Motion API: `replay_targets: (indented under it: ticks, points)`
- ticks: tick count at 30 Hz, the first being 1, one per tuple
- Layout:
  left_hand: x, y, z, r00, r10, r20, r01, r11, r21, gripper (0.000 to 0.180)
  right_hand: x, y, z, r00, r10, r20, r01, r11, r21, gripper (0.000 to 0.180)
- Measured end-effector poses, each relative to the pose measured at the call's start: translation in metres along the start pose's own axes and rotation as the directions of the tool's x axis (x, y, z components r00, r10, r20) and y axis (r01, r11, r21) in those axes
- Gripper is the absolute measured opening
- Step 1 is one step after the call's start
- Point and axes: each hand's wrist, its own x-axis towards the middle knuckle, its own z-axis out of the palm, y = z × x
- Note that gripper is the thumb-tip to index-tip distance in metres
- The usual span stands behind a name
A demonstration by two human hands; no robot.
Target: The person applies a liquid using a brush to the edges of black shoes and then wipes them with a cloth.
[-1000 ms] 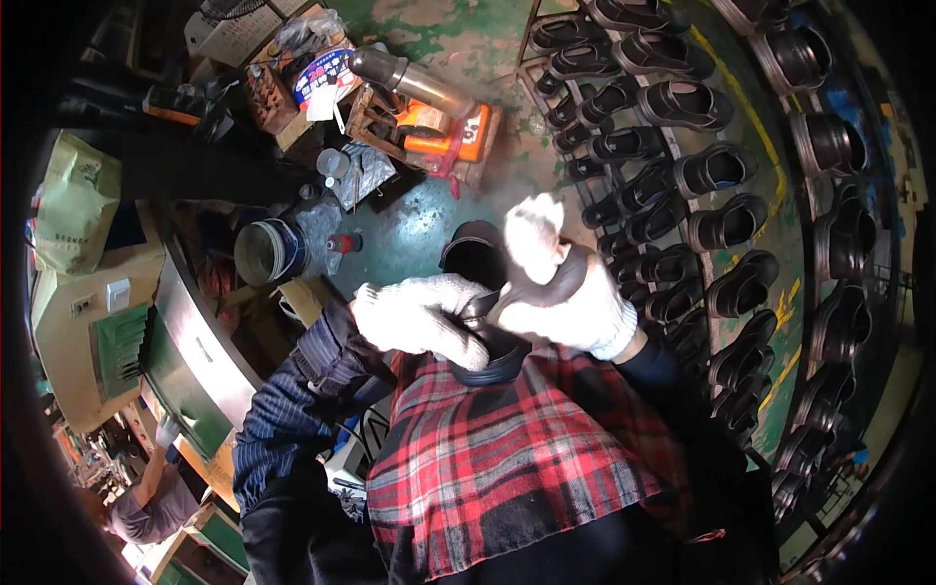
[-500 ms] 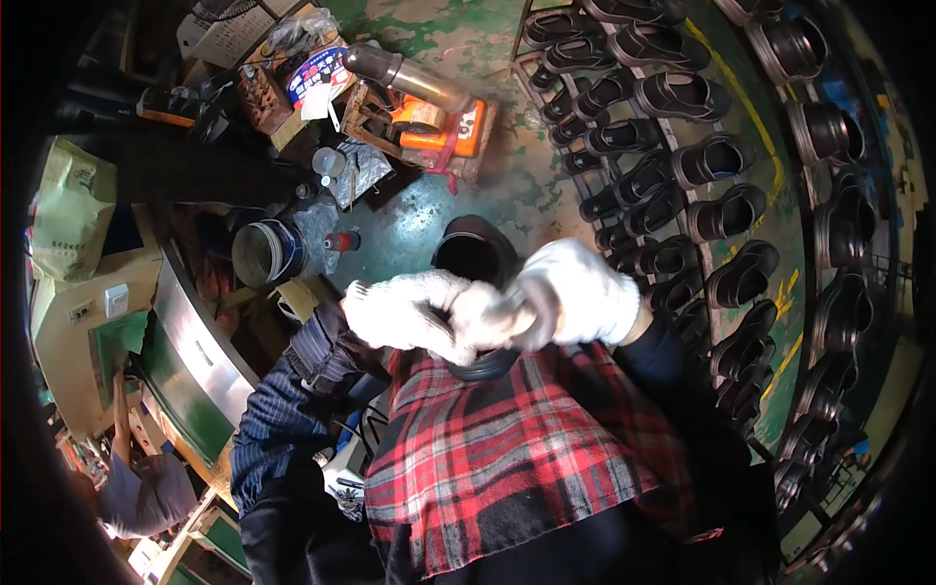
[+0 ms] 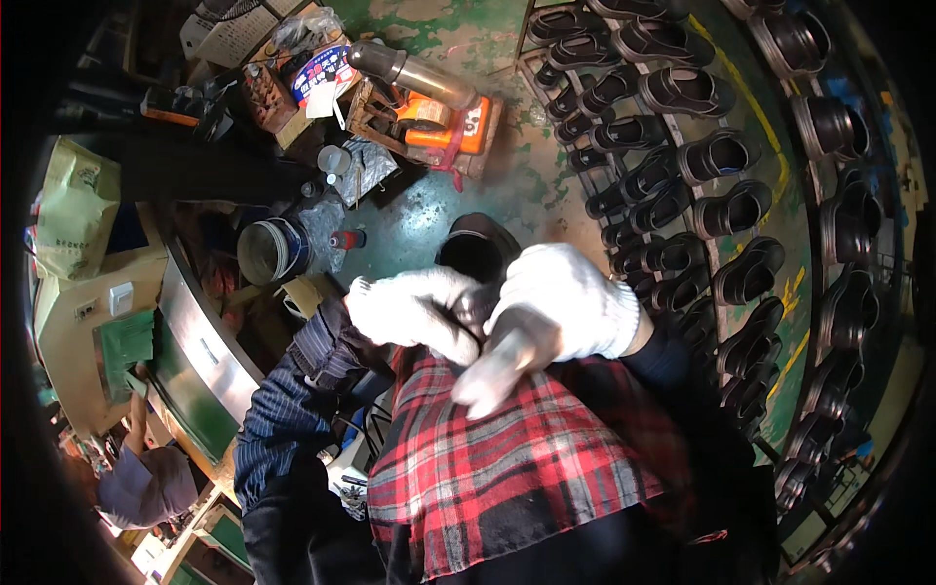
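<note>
A dark shoe (image 3: 475,252) with a wide round opening lies just beyond my hands, above the red plaid cloth (image 3: 526,458) on my lap. My left hand (image 3: 414,310), in a white knit glove, is closed around a dark rounded part at the shoe's near side. My right hand (image 3: 564,300), gloved the same way, sits close against it, its fingers folded and pressed together. Its lower fingers point down over the cloth and are blurred by motion. Anything inside the right hand is hidden. Both hands cover the near end of the shoe.
Racks of dark shoes (image 3: 717,156) stand to the right. At the upper left are an orange device (image 3: 444,122) on a wooden base, a bucket (image 3: 263,251) and a small red bottle (image 3: 346,239). A co-worker (image 3: 146,483) sits at the far left by a bench.
My right hand has turned, and its fingers now reach down over the plaid cloth. The grey curved shape and dark rounded end seen before are now covered. The left hand has barely moved.
</note>
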Motion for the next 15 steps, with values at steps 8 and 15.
replay_targets:
  ticks: [8, 15]
  points:
    - [-0.005, -0.008, 0.001, 0.988, 0.066, -0.143, -0.072, 0.997, -0.039, 0.032, -0.027, 0.031, -0.006, 0.9, 0.252, -0.355, 0.216, 0.45, 0.867, 0.051]
    - [-0.007, -0.002, -0.006, 0.964, 0.005, -0.267, -0.026, 0.997, -0.077, 0.052, -0.044, 0.018, 0.042, 0.993, -0.025, -0.112, 0.106, 0.565, 0.818, 0.028]
